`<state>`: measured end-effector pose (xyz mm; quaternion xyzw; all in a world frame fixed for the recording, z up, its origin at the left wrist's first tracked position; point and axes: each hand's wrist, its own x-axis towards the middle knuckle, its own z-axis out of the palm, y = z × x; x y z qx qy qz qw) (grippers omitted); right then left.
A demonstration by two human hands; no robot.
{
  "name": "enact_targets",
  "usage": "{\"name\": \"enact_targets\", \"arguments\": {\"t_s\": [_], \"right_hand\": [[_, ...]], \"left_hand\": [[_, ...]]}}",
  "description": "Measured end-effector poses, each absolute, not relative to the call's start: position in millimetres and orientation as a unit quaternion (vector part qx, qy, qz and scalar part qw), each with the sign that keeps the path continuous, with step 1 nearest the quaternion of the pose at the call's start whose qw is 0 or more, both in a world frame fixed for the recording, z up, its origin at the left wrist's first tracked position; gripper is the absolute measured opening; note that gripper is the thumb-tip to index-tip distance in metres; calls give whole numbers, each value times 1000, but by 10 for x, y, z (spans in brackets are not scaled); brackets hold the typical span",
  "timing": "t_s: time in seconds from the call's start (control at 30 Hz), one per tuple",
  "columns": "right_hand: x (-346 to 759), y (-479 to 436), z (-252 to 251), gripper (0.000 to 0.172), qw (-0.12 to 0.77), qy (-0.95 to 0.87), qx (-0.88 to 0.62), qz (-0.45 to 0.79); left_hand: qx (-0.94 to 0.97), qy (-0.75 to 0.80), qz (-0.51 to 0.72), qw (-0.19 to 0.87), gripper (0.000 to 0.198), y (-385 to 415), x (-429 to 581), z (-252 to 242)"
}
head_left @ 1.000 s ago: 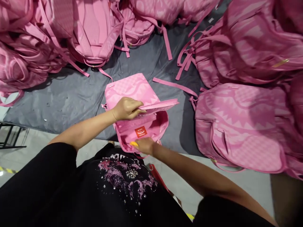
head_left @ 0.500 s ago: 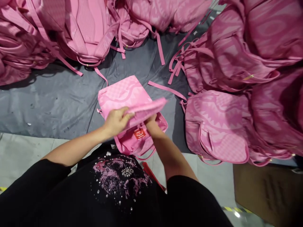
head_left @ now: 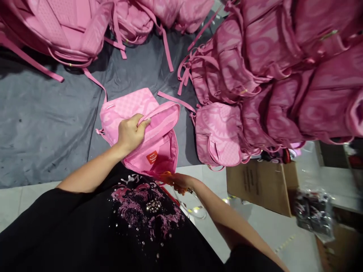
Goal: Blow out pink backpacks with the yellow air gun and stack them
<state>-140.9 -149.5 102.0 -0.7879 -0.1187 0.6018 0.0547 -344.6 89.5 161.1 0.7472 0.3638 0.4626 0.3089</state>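
**On the grey cloth, a pocket flap held up**

Just left of the view's centre, a pink backpack [head_left: 127, 107] lies flat on the grey table cover [head_left: 42, 124], its lower end overhanging the near edge at six o'clock. The left hand [head_left: 131, 133] is clenched on the zip edge of the front-pocket flap [head_left: 163, 115], lifting it so the pink lining and a red label [head_left: 152, 157] show.

The right hand [head_left: 178, 182] sits low at five o'clock of the bag, off the table, beside something orange. It is blurred, so I cannot tell whether it grips.

The step in hand looks like holding the pocket open. Any move into it calls for the flap staying raised and the free hand rising over the edge.

The bag is glossy, paler-patterned and soft. Heaped pink backpacks [head_left: 269, 75] crowd two o'clock.
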Motion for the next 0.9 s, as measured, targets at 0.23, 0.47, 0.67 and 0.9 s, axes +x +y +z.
{"name": "enact_targets", "arguments": {"t_s": [0.23, 0.47, 0.67, 0.9], "right_hand": [[-1602, -757, 754, 40, 405, 44, -716, 567], [-1987, -454, 219, 64, 519, 25, -521, 678], [-2045, -631, 118, 65, 564, 33, -441, 698], [-2047, -549, 222, 60, 554, 30, -489, 673]], "left_hand": [[803, 285, 414, 321, 37, 887, -3175, 1667], [818, 259, 434, 273, 41, 1045, -3057, 1663], [843, 229, 431, 226, 48, 1180, -3025, 1753], [871, 178, 412, 199, 48, 1224, -2932, 1810]]}}
